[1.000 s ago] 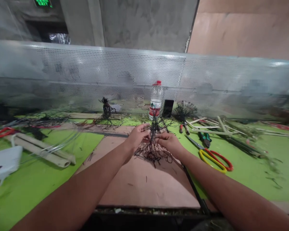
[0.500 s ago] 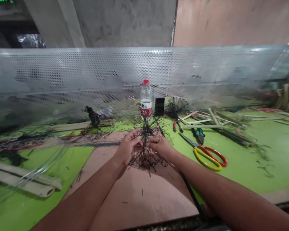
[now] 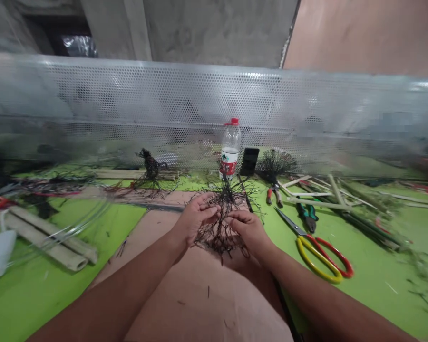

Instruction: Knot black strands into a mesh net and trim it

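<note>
Hands from both sides clamp one bundle (image 3: 224, 195) of thin dark strands, held just over the brown board (image 3: 207, 289) at the middle of the worktop (image 3: 373, 266). The left hand (image 3: 196, 219) pinches it from the left, thumb and fingertips pressed together on the strands. The right hand (image 3: 248, 231) grips it from the right, a little lower, curled in around the strands. Gripped at its waist like this, the bundle stands roughly upright and, I judge, is kept from coming apart while both ends are left free. It looks wiry and tangled, black with some reddish threads. It splays upward into a spiky tuft and downward into a loose skirt; whether that skirt touches the board I cannot tell. Scissors (image 3: 321, 256) lie on the green mat to the right, near the right hand. A bottle (image 3: 230, 149) stands behind the bundle.
</note>
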